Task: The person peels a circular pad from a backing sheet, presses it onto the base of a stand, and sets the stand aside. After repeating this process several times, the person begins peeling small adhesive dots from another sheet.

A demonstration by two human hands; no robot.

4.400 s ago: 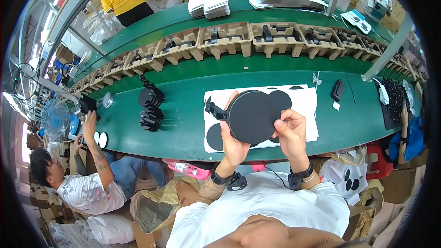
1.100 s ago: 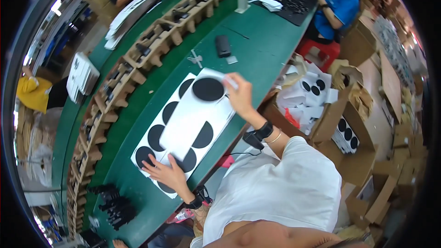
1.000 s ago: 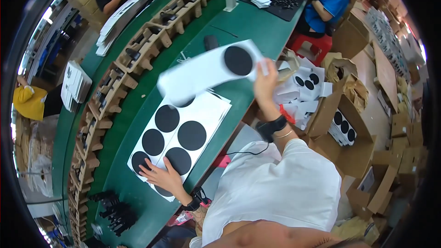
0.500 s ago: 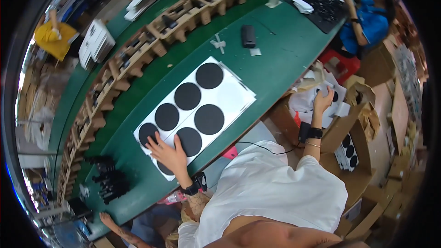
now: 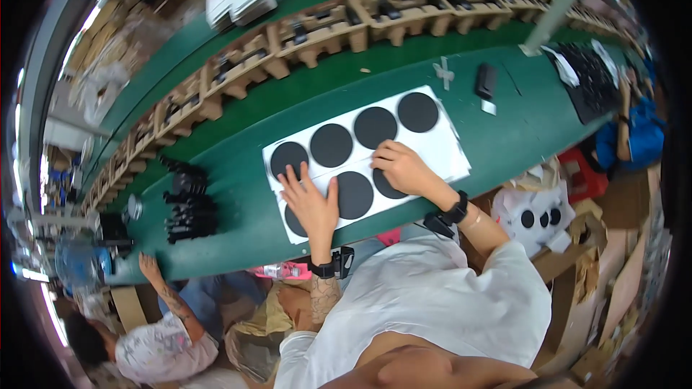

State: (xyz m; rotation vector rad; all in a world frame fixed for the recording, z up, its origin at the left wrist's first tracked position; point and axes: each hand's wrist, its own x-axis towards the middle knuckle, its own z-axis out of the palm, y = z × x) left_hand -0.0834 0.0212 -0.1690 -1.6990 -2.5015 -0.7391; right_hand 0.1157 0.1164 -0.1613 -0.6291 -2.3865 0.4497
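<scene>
A stack of white sheets with large black discs [image 5: 331, 145] lies slantwise on the green table in front of me. My left hand [image 5: 311, 205] rests on the lower left of the stack, fingers spread over the sheet between discs. Over on the lower right, my right hand [image 5: 404, 168] has its fingertips drawn together at the upper left edge of a black disc [image 5: 389, 186], which it partly covers. Whatever those fingertips may pinch is hidden under them. Both wrists wear black straps with small devices.
Brown pulp trays [image 5: 317, 32] with black parts line the conveyor beyond. Black parts [image 5: 191, 209] are piled at left; a black box-shaped device [image 5: 486, 81] sits at right. Cartons with used sheets [image 5: 533, 220] stand right of me. Co-workers sit at both ends.
My right hand has come from the carton on the right to the sheet stack. My left hand stays spread on the stack. The whole view has swung to the left.
</scene>
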